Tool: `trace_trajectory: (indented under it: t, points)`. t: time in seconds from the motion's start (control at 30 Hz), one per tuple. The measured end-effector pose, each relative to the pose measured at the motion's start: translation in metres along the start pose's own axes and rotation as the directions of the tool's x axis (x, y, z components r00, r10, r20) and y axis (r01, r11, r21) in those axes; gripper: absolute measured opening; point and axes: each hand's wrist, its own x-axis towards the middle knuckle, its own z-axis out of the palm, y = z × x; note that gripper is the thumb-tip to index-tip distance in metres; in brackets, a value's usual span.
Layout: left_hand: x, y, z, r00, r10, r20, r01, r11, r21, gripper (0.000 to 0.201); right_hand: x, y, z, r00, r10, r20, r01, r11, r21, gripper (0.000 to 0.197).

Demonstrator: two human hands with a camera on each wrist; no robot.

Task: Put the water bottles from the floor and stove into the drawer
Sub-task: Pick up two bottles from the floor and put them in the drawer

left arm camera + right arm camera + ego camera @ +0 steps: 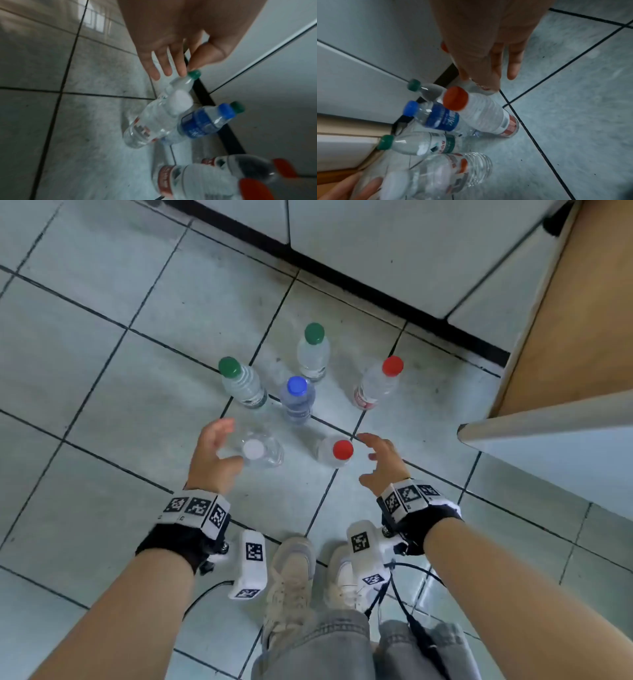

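Several water bottles stand upright on the tiled floor. My left hand is spread open beside the white-capped bottle, fingers and thumb on either side of it, not closed. My right hand hovers open just right of the near red-capped bottle. Behind stand a blue-capped bottle, two green-capped ones and a second red-capped one. In the left wrist view, my left hand reaches over the white-capped bottle. The right wrist view has my right hand above the red-capped bottle.
An open drawer with a white front and wooden inside juts out at the right, close to my right hand. White cabinet fronts with a dark plinth run along the back. My shoes stand just behind the bottles.
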Motion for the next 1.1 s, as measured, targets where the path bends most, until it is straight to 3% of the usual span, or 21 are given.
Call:
trace_trajectory:
  t: [0.07,0.13,0.3,0.4,0.63,0.87,1.0,1.1]
  points:
    - [0.008,-0.01,0.014,0.988,-0.014,0.154,-0.012,0.986,0.164,0.077,0.009,-0.001,0.013,0.997,-0.023,0.071,0.026,0.999,-0.036,0.086]
    - [0.022,-0.019,0.026,0.975,-0.004,0.222,-0.058,0.961,0.271,0.081,0.018,-0.004,0.022,0.995,-0.039,0.093,0.042,0.999,-0.032,0.09]
    - [0.039,-0.026,0.029,0.988,0.054,0.143,-0.098,0.943,0.317,0.056,0.038,-0.011,0.032,0.998,0.009,0.057,-0.007,1.0,-0.024,0.08]
    - [0.035,-0.023,0.027,0.984,0.05,0.17,-0.108,0.931,0.348,0.046,0.039,-0.014,0.033,0.998,0.027,0.049,-0.027,1.0,0.012,0.073]
    - [-0.021,0.015,0.003,0.972,-0.045,0.231,-0.069,0.883,0.464,0.045,-0.032,-0.029,0.01,0.999,0.052,0.011,-0.053,0.991,0.124,0.06]
    - [-0.118,0.149,-0.038,0.966,-0.009,0.258,-0.133,0.839,0.528,0.041,-0.152,-0.108,-0.064,0.999,-0.021,0.037,0.015,0.988,0.155,0.065]
    - [-0.167,0.26,-0.058,0.952,0.15,0.268,-0.274,0.812,0.516,0.044,-0.223,-0.174,-0.132,0.998,-0.021,-0.058,0.031,0.986,0.166,0.065]
    - [-0.194,0.344,-0.064,0.904,0.293,0.311,-0.413,0.787,0.459,0.048,-0.27,-0.21,-0.187,0.984,-0.056,-0.169,0.093,0.972,0.215,0.06]
